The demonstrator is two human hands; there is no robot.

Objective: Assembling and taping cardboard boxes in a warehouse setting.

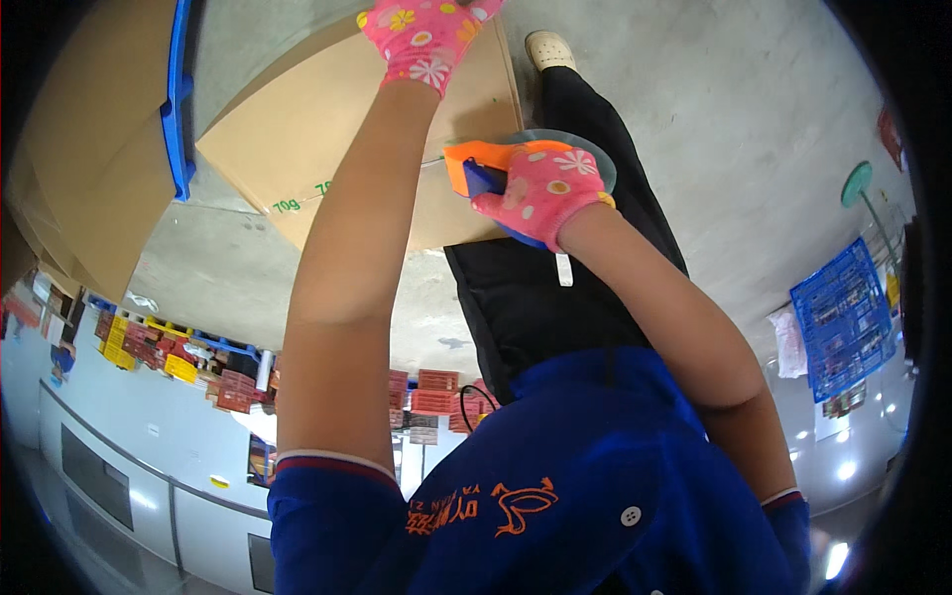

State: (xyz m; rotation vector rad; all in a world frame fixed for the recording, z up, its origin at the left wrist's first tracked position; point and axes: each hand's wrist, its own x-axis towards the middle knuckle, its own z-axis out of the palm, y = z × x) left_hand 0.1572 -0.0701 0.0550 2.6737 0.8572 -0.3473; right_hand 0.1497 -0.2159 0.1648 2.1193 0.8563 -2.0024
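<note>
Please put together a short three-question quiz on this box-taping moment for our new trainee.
1. True or false: the right hand grips an orange tape dispenser.
2. Where does the left hand rest? A) on the cardboard box B) on the blue crate C) on the dispenser
3. Fill in: both hands wear pink ___ gloves.

Key: 1 true; 2 A; 3 flowered

box (327, 119) on floor (734, 109) | tape dispenser (486, 169) on box's right edge | crate (843, 317) far right
</note>
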